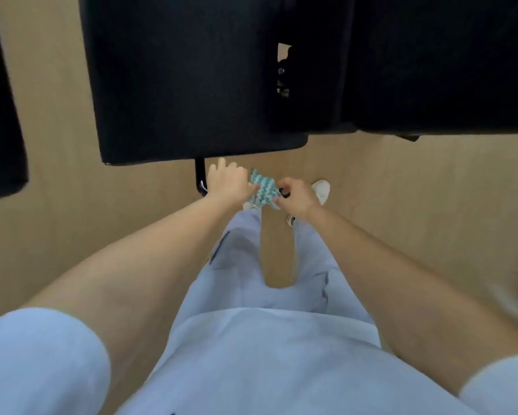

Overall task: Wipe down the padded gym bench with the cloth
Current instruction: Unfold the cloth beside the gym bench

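Observation:
The black padded gym bench fills the upper middle of the head view, its near edge just above my hands. A small cloth with a teal and white zigzag pattern is held between both hands below that edge, over the floor. My left hand grips its left side. My right hand pinches its right side. The cloth does not touch the pad.
A second black pad lies to the right, with a gap showing dark frame parts. Another dark pad edge is at the far left. A black metal leg drops below the bench. Tan floor and my white shoe lie beneath.

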`<state>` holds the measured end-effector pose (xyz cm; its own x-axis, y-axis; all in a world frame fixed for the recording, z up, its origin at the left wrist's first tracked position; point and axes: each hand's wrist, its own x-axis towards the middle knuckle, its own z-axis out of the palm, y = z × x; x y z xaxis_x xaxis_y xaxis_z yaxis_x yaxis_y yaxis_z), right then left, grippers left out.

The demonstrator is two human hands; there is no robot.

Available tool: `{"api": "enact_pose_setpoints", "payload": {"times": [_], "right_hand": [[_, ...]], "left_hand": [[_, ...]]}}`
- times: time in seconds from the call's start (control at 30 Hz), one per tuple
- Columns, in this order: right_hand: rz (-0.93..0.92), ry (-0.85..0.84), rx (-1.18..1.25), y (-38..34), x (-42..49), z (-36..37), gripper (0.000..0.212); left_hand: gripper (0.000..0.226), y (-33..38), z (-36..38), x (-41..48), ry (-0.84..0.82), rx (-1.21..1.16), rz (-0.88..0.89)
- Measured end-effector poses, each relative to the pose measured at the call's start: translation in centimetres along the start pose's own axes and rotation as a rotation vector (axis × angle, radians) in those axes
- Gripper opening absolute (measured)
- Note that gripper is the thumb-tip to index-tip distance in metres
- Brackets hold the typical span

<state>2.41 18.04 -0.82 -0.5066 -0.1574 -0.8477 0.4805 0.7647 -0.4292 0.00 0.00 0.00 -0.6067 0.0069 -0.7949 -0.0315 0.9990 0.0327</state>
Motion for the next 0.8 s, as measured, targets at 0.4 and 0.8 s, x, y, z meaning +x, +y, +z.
{"api": "enact_pose_setpoints", "payload": {"times": [0.4, 0.8], "right_hand": [[0.063, 0.069, 0.017, 0.5, 2.2, 0.4, 0.013], [-0.173, 0.057, 0.345, -3.2, -1.6, -5.2, 0.045]], "left_hand": [[0.013, 1.0, 1.4, 0.8, -0.1, -0.453, 0.047], [0.013, 1.1, -5.6, -1.3, 0.113, -0.94, 0.209]]}}
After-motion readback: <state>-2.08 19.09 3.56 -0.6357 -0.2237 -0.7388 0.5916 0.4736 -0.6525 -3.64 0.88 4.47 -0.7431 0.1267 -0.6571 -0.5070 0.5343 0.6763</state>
